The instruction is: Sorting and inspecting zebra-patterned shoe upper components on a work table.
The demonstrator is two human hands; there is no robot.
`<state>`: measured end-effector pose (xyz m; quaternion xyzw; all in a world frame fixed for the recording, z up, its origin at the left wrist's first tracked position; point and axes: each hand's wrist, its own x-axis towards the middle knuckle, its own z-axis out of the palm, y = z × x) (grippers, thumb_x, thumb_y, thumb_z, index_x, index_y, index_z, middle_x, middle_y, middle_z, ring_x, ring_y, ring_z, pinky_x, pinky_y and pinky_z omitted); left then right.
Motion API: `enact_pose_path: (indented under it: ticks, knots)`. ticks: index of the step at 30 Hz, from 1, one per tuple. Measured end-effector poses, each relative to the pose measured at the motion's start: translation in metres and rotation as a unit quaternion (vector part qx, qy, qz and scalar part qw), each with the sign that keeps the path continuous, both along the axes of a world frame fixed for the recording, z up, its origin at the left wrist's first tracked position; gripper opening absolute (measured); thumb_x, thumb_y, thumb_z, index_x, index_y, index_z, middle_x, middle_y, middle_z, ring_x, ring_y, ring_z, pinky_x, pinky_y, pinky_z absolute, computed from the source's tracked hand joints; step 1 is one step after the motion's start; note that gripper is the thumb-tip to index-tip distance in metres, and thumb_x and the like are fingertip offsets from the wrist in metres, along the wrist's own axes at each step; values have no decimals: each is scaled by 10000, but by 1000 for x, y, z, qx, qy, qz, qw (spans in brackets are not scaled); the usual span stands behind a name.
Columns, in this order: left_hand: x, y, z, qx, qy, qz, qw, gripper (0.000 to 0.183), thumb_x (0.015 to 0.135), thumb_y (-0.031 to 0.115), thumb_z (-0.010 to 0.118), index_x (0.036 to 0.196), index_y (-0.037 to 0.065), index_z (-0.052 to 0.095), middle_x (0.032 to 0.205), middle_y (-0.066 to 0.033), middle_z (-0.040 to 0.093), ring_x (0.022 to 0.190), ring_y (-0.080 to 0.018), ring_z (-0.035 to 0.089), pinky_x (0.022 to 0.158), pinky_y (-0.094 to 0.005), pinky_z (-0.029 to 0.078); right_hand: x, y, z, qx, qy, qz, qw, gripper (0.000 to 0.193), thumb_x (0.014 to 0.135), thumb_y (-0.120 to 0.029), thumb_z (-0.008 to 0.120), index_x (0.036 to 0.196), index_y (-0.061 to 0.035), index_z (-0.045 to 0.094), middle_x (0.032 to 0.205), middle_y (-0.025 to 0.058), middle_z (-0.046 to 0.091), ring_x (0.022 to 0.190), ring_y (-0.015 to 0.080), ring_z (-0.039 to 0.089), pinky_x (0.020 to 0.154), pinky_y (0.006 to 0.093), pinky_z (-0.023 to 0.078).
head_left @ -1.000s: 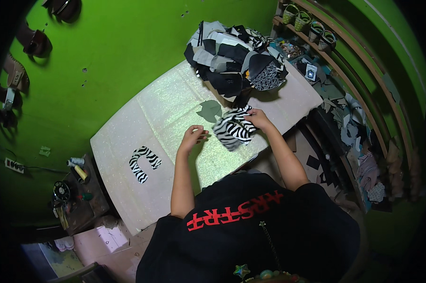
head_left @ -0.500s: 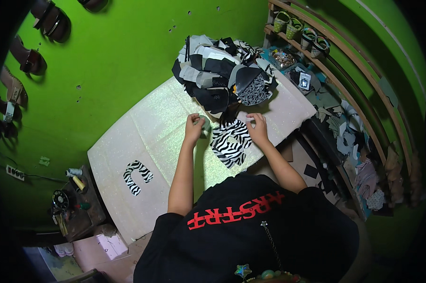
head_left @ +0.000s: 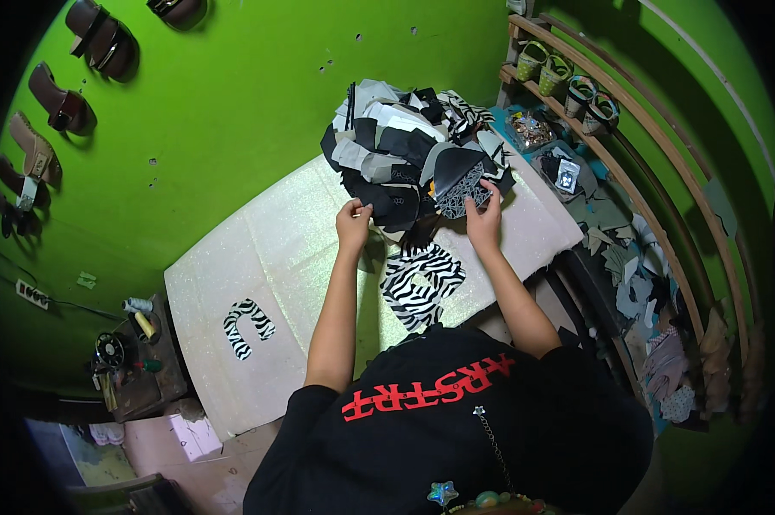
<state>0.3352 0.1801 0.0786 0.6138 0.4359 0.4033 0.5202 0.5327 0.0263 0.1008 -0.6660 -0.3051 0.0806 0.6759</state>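
A heap of black, grey, white and zebra-striped material scraps (head_left: pixel 404 137) is piled at the far end of the pale glittery table (head_left: pixel 224 249). At the heap's near left edge, my left hand (head_left: pixel 354 227) is closed, its fingertips pinching the edge of a black scrap (head_left: pixel 392 204). My right hand (head_left: pixel 484 219) is at the near right side, thumb and fingers on a grey-and-black web-patterned scrap (head_left: pixel 461 192). Between my forearms lies a larger zebra-striped piece (head_left: pixel 413 287) with a small pale patch in its middle. A curved zebra-striped piece (head_left: pixel 248 328) lies apart on the left.
Wooden shelf rails (head_left: pixel 615 129) on the right carry small shoes (head_left: pixel 555 75), with scraps (head_left: pixel 615 227) heaped below. Sandals (head_left: pixel 61 101) hang on the green wall. Left of the table, a small dark stand (head_left: pixel 142 390) holds thread spools (head_left: pixel 144 326) and tools.
Both hands have moved from beside the zebra-striped piece to the heap. My right hand has reached farther, onto the web-patterned scrap. The view has shifted slightly.
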Motion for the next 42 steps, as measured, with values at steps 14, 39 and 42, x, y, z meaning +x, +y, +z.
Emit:
enact_pose_path:
  ticks: [14,39,42]
  knots:
    - [12,-38,27,22,-37,21,999,338,736,55,603,1047,31,475,891,-82,541,719,-137,510,673,-264,440,7,59,3,-109,-244,103,958,327,779,-203,570,1054,-43,494,941,166,561,922,353,524,815,432,376]
    - [75,-79,50,335,359,-126,862,510,699,249,622,1183,167,484,1388,-83,267,1289,-351,180,949,-626,125,166,45,37,-354,-178,201,896,886,542,-148,675,1338,-269,305,1383,240,144,1236,385,280,1026,358,260]
    - [72,-76,48,326,375,-140,857,524,696,251,629,1193,178,477,1408,-56,240,1300,-332,174,952,-632,115,174,55,32,-380,-176,257,871,924,530,-162,698,1350,-253,282,1370,247,190,1231,372,290,1007,358,294]
